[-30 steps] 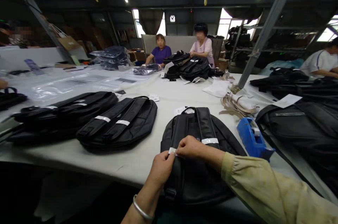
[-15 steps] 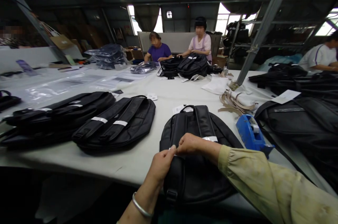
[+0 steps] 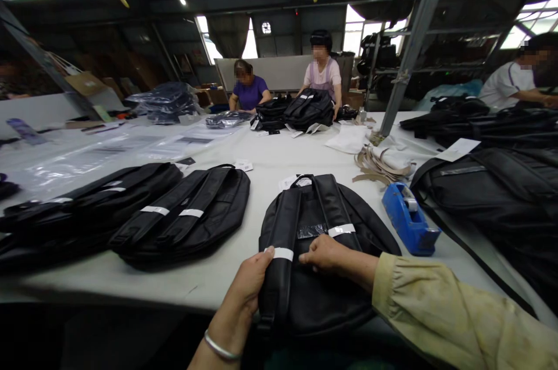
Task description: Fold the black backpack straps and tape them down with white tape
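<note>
In the head view a black backpack [image 3: 322, 297] lies at the table's front edge, its shoulder straps facing up. My left hand [image 3: 249, 282] is closed around the backpack's left strap [image 3: 279, 288], the thumb pressing the end of a white band [image 3: 283, 253] that crosses it. The fingers underneath are hidden. My right hand [image 3: 325, 254] is just right of that strap, over the back panel, its fingers curled in and nothing visible in them. A second white band [image 3: 342, 230] crosses the right strap above this hand.
A blue tape dispenser [image 3: 412, 222] stands right of the backpack. More black backpacks [image 3: 187, 213] lie to the left, and a large black bag [image 3: 492, 201] to the right. Brown strips [image 3: 379, 165] lie farther back beside a metal post [image 3: 410, 56]. Co-workers [image 3: 322, 71] are across the table.
My right hand has come away from my left thumb, moving right and slightly down. The white band on the left strap now shows. The camera view has shifted a little.
</note>
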Demonstrator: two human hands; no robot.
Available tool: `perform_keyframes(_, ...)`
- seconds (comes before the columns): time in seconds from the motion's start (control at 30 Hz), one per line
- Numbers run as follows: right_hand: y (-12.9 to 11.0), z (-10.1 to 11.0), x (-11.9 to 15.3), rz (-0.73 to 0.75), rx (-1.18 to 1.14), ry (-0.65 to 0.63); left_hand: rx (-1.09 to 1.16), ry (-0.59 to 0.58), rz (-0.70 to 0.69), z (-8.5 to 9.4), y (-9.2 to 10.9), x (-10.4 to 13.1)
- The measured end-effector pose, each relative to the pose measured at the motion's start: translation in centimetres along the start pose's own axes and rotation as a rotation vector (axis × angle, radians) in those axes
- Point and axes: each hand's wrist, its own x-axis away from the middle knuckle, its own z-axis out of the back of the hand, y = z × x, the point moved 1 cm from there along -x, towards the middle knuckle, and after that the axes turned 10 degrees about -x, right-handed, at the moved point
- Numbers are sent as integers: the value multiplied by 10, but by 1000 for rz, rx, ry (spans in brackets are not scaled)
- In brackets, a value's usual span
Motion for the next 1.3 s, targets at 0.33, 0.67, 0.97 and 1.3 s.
perform_keyframes(0.33,-13,-29,14,-87,-606,-189,142,-114,60,-1,4,1)
perform_keyframes(0.67,-9,-46,1,69,-641,-72,59,-265,87,1,12,0)
perform_keyframes(0.97,-12,-46,10,96,-415,74,-181,19,-1,-8,18,-1)
perform_keyframes(1.3,36,119,55,578,-27,656,232,-10,9,-31,40,30)
